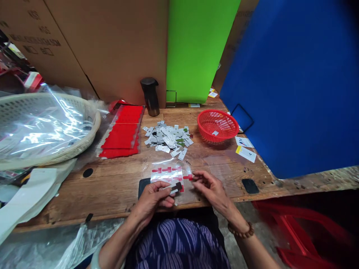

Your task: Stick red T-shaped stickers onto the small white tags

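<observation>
My left hand (159,194) pinches a small stack of flat pieces (176,188), pale with a dark brown end, over the near edge of the table. To its right, my right hand (210,188) has its fingers bent, with the tips at a small red T-shaped sticker (187,177). Beneath both hands lies a clear plastic sheet (193,196) with a white backing sheet (168,175) bearing several similar red shapes. Beyond it is a loose pile of small flat metallic-looking pieces (168,137), mostly silver, a few green or brown.
A red plastic basket (217,125) holds one small pale piece. Red die-cut sheets (123,129) lie left of the pile, near a dark tumbler (150,97). A large white basket (92,138) of plastic bags stands left. Green (196,52) and blue panels (288,89) rise behind.
</observation>
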`<state>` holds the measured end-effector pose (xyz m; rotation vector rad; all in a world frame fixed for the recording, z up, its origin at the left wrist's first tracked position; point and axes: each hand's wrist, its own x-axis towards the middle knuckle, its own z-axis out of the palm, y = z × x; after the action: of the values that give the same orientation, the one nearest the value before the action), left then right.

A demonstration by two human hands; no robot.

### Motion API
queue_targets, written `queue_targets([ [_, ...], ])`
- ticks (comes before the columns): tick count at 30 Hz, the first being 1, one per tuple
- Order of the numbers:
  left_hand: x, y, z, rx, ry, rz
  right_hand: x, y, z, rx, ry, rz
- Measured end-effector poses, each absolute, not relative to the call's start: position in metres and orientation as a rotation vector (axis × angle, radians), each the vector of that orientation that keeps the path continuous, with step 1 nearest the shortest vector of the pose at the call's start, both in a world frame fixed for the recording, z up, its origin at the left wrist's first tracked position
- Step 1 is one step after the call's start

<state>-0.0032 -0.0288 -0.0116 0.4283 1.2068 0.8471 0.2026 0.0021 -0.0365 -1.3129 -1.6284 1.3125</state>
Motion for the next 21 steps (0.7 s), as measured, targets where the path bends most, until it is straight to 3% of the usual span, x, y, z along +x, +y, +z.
queue_targets([
  [3,-0.004,-0.018,-0.016,0.471,1.251,0.91,0.202,0.014,-0.041,-1.437,-1.77,0.97],
  [7,0.001,-0.006,-0.021,0.502,1.258,0.942,0.192,0.018,-0.047,-1.491,-1.945,0.802],
  [21,0.023,0.014,-0.036,0.417,1.269,1.06,0.182,0.012,-0.049,-1.522,-1.958,0.645],
])
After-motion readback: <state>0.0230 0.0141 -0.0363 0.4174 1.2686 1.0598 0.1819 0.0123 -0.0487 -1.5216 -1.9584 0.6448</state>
